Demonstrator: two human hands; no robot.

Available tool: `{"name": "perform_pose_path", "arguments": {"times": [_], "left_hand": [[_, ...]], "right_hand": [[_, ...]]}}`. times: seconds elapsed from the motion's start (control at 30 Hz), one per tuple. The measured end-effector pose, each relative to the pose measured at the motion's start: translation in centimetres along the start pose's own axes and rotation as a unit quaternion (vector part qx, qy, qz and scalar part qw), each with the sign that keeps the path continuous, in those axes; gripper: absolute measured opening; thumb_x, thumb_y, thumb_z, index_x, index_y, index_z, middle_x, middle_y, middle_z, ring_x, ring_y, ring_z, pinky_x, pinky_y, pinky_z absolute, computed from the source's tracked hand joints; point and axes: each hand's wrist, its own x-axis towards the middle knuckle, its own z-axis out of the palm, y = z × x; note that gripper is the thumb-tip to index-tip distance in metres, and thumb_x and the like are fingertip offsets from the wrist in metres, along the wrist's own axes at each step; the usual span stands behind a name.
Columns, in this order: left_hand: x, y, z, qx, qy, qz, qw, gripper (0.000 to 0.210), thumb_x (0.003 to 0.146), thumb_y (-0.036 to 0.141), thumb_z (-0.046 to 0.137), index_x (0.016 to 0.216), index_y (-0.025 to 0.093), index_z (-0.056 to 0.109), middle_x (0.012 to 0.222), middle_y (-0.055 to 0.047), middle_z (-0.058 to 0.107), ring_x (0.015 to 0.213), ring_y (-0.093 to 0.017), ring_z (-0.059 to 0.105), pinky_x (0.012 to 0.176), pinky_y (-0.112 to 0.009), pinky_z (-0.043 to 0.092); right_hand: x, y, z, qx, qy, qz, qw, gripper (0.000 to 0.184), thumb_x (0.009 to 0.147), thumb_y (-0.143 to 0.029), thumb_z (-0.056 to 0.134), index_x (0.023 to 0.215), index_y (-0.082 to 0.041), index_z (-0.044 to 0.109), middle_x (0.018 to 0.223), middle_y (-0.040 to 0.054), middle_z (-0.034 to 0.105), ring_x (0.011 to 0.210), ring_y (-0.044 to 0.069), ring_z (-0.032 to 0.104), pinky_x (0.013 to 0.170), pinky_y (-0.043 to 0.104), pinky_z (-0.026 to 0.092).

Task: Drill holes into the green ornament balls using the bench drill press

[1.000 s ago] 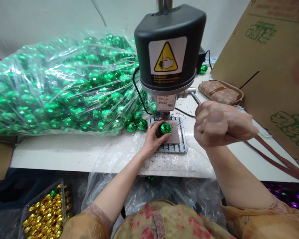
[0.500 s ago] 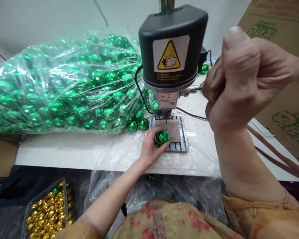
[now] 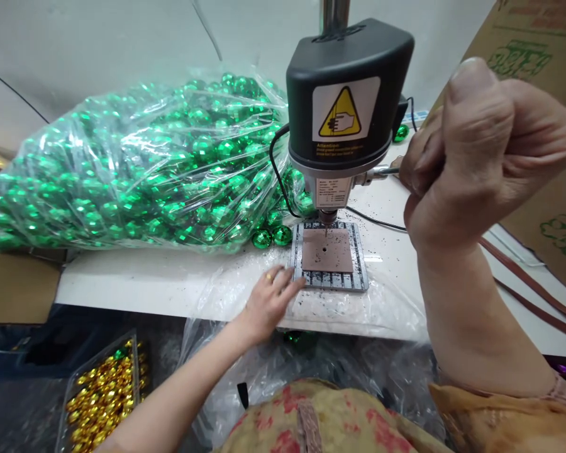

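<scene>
Metal, shiny and thin like a stick, makes the handle [image 3: 385, 171] on the right side of the drill [image 3: 304, 82]. The right hand [image 3: 471, 157] is curled around it in a fist, thumb on top, with the forearm pointing up. The drill's head is smooth and black, with a yellow triangle on its sticker [image 3: 345, 113]. Under the drill's thin bit [image 3: 326, 233], a flat, pinkish-brown board [image 3: 337, 259] with a small dark hole lies on the striped metal plate [image 3: 363, 281]. Black crumbs are all about.

The left hand [image 3: 266, 302] is in front of the drill, to its left, palm down. Its fingers are loose and spread, and it holds nothing. It is hard to tell if a fingertip touches the plate.

Two round green balls [image 3: 261, 238], shiny with flat little faces, sit just left of the drill's plate. Farther left of the drill, a crinkly, clear bag [image 3: 146, 170] is full of more. Low down, in front and left of the drill, gold balls [image 3: 99, 396] fill a clear box [image 3: 136, 371].
</scene>
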Motion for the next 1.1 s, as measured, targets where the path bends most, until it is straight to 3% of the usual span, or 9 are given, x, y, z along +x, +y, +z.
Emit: {"name": "perform_pose_path", "arguments": {"times": [0.07, 0.13, 0.27, 0.37, 0.47, 0.57, 0.67, 0.8, 1.1], "left_hand": [[2.9, -2.3, 0.1, 0.1, -0.06, -0.005, 0.993, 0.063, 0.079, 0.0, 0.055, 0.137, 0.024, 0.053, 0.148, -0.013, 0.051, 0.142, -0.037, 0.041, 0.11, -0.054, 0.04], [5.6, -4.1, 0.2, 0.167, -0.122, 0.0, 0.979, 0.071, 0.074, -0.001, 0.059, 0.141, 0.02, 0.049, 0.155, -0.015, 0.043, 0.148, -0.042, 0.03, 0.113, -0.055, 0.036], [8.4, -6.5, 0.4, 0.2, -0.168, 0.005, 0.965, 0.061, 0.075, -0.002, 0.056, 0.133, 0.017, 0.054, 0.139, -0.019, 0.053, 0.133, -0.039, 0.048, 0.101, -0.05, 0.045], [8.6, -7.5, 0.6, 0.113, -0.113, -0.024, 0.987, 0.052, 0.076, 0.001, 0.06, 0.125, 0.019, 0.056, 0.124, -0.016, 0.056, 0.116, -0.033, 0.057, 0.092, -0.044, 0.049], [8.2, -7.1, 0.8, -0.098, 0.034, -0.131, 0.986, 0.043, 0.081, 0.017, 0.068, 0.121, 0.022, 0.053, 0.112, -0.008, 0.057, 0.101, -0.023, 0.061, 0.086, -0.036, 0.051], [8.1, -5.1, 1.6, -0.377, 0.131, -0.218, 0.891, 0.046, 0.088, 0.038, 0.067, 0.127, 0.025, 0.047, 0.103, -0.003, 0.062, 0.09, -0.016, 0.063, 0.08, -0.029, 0.052], [8.3, -3.1, 3.0, -0.549, 0.128, -0.231, 0.793, 0.048, 0.092, 0.049, 0.062, 0.132, 0.026, 0.048, 0.112, -0.005, 0.066, 0.1, -0.016, 0.065, 0.091, -0.03, 0.052], [8.7, -1.8, 4.7, -0.604, 0.132, -0.243, 0.747, 0.046, 0.09, 0.053, 0.065, 0.124, 0.025, 0.054, 0.116, -0.006, 0.068, 0.105, -0.018, 0.066, 0.095, -0.033, 0.052], [9.5, -1.2, 6.1, -0.581, 0.163, -0.236, 0.762, 0.049, 0.089, 0.053, 0.066, 0.126, 0.024, 0.052, 0.118, -0.007, 0.068, 0.109, -0.018, 0.064, 0.099, -0.033, 0.049]], "right_hand": [[-0.1, 0.0, -0.1, -0.02, 0.0, 0.012, 1.0, 0.045, 0.09, -0.014, 0.055, 0.046, -0.013, 0.044, 0.044, -0.0068, 0.035, 0.042, -0.002, 0.037, 0.047, 0.024, 0.023], [-0.1, -0.1, -0.2, -0.031, 0.0, 0.01, 0.999, 0.045, 0.089, -0.014, 0.056, 0.046, -0.013, 0.043, 0.044, -0.0071, 0.033, 0.042, -0.002, 0.037, 0.046, 0.024, 0.022], [-0.2, -0.2, -0.2, -0.023, -0.007, 0.01, 1.0, 0.044, 0.09, -0.014, 0.055, 0.048, -0.013, 0.042, 0.045, -0.0072, 0.034, 0.043, -0.002, 0.037, 0.046, 0.023, 0.023], [-0.2, -0.3, -0.2, -0.022, -0.012, 0.015, 1.0, 0.043, 0.09, -0.015, 0.055, 0.049, -0.014, 0.042, 0.046, -0.0071, 0.035, 0.044, -0.002, 0.037, 0.047, 0.024, 0.024], [-0.2, -0.3, -0.2, -0.02, -0.012, 0.008, 1.0, 0.043, 0.09, -0.014, 0.055, 0.05, -0.014, 0.041, 0.046, -0.0072, 0.036, 0.044, -0.002, 0.037, 0.047, 0.023, 0.024], [-0.2, -0.2, -0.2, -0.012, -0.008, 0.004, 1.0, 0.043, 0.09, -0.014, 0.055, 0.05, -0.014, 0.041, 0.046, -0.0071, 0.034, 0.044, -0.002, 0.036, 0.047, 0.023, 0.024], [-0.2, -0.2, -0.1, -0.008, -0.007, 0.0, 1.0, 0.042, 0.09, -0.015, 0.055, 0.051, -0.014, 0.042, 0.047, -0.007, 0.034, 0.044, -0.002, 0.034, 0.046, 0.023, 0.023], [-0.3, -0.4, -0.1, -0.025, -0.011, 0.007, 1.0, 0.043, 0.091, -0.014, 0.054, 0.05, -0.015, 0.04, 0.046, -0.0067, 0.035, 0.045, -0.001, 0.036, 0.048, 0.023, 0.025], [-0.3, -1.1, 0.0, -0.042, -0.009, 0.054, 0.998, 0.043, 0.092, -0.018, 0.053, 0.051, -0.015, 0.04, 0.047, -0.0067, 0.037, 0.047, -0.001, 0.037, 0.051, 0.023, 0.026]]}}
